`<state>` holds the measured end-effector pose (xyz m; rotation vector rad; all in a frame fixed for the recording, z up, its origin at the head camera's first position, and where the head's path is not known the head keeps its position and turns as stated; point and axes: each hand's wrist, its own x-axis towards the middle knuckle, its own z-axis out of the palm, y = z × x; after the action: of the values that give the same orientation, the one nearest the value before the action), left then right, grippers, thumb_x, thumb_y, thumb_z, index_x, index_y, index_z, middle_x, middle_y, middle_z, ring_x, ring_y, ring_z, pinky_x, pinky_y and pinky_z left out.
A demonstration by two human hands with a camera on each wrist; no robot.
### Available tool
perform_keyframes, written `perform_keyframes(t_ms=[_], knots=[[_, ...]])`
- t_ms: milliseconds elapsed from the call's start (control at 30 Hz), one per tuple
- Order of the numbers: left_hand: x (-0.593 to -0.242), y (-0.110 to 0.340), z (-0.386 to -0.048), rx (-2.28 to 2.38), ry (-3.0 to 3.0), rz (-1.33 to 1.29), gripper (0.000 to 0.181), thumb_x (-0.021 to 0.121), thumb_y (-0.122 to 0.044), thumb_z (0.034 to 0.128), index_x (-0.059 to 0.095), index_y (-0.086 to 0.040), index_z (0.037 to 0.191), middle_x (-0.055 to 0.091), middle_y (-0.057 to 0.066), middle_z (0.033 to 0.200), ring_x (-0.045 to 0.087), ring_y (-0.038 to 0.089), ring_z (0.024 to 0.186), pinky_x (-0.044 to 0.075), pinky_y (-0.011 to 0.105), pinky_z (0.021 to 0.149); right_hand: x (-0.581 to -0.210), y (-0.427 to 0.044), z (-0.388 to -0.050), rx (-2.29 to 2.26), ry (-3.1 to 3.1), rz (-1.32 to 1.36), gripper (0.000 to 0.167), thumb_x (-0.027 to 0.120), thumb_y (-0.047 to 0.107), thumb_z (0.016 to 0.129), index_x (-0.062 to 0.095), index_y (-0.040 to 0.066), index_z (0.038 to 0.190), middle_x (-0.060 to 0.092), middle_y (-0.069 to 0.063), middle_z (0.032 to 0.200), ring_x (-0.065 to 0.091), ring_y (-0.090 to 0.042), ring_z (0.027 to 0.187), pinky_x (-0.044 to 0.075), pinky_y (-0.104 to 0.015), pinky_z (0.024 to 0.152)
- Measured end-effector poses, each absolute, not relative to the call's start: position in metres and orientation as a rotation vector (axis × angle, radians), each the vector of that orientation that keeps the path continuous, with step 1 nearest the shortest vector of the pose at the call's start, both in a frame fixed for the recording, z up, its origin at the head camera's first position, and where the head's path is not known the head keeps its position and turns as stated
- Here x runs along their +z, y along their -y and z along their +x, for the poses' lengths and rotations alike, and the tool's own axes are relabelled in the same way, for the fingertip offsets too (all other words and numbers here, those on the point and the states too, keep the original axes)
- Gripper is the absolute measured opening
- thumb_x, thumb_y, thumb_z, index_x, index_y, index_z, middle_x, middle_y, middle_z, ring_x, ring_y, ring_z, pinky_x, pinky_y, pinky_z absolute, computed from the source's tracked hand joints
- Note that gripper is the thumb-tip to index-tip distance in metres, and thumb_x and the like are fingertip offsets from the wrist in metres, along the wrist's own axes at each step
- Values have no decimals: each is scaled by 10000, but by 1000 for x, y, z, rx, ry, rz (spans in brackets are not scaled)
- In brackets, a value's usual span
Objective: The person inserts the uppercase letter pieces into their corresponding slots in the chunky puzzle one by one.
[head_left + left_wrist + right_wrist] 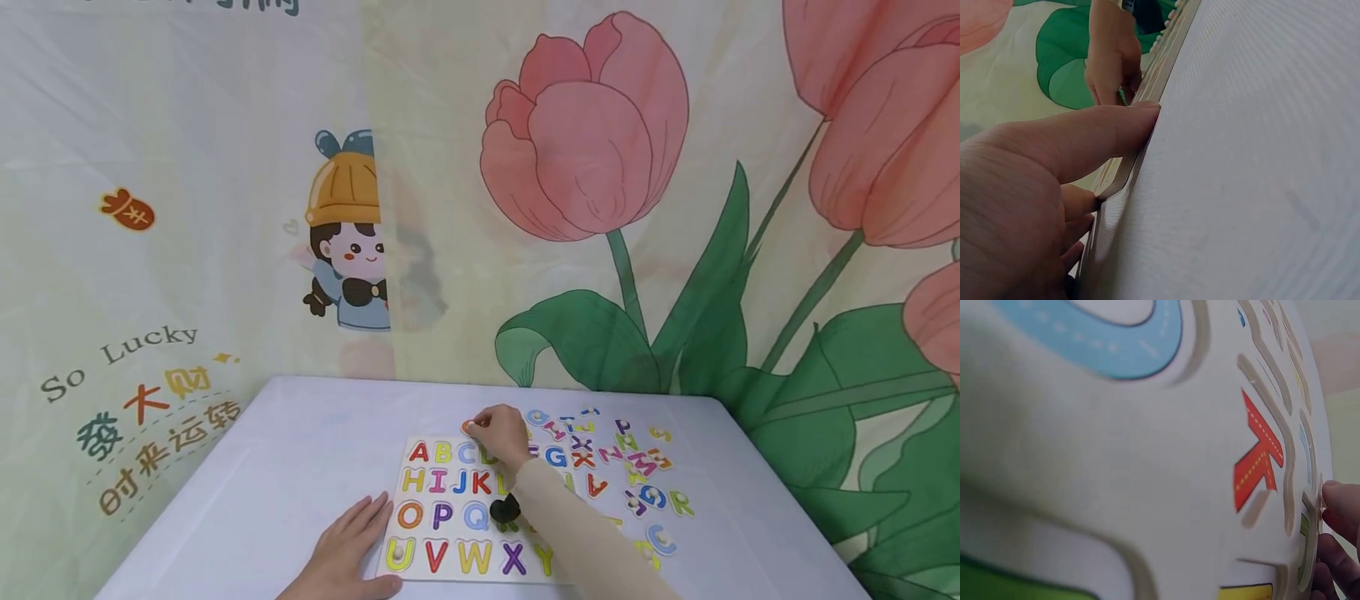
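right hand (pixel 504 435) pinches an orange letter piece (pixel 467 427), perhaps an o, by the alphabet board (pixel 455 562); left hand (pixel 343 550), grip relaxed, touches its left edge.

a white worktop (pixel 240 508) stands before a pale backdrop (pixel 225 100) printed with pink tulips (pixel 588 154), green leaves (pixel 708 279), a yellow-capped cartoon figure (pixel 356 250), a small red pouch (pixel 129 211) and "so lucky" lettering (pixel 152 343).

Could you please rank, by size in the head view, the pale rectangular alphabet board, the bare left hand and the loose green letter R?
Largest to smallest:
1. Alphabet board
2. Left hand
3. Loose green R
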<state>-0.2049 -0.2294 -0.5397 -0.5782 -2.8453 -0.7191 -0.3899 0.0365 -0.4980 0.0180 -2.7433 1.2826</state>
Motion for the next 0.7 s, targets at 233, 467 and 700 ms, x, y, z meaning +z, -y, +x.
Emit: perform_keyframes(t_ms=[233,467,700], knots=[[-545,229,-208,-740,2816,-586,1017,830,-623,777,527,-41,1553,496,106,1624,373,342,1503,378,621,1126,-499,-37,-390,1312,2707,-29,84,860,237,918,827,160,927,671,20,880,611,-165,855,561,-282,656],[-547,228,-209,-795,2857,-550,1058,825,-665,765,512,-42,1561,487,87,1634,358,346,1494,356,688,1137,-493,-40,-378,1245,2801,296,102,834,290,944,841,198,989,664,70,941,585,-133,889,517,-296,751],[-540,229,-206,-733,2869,-550,1043,836,-639,763,522,-38,1555,493,102,1629,389,380,1485,379,667,1122,-484,-36,-354,1180,2841,586,97,843,292,938,858,217,998,643,108,903,576,-95,803,492,-237,645]])
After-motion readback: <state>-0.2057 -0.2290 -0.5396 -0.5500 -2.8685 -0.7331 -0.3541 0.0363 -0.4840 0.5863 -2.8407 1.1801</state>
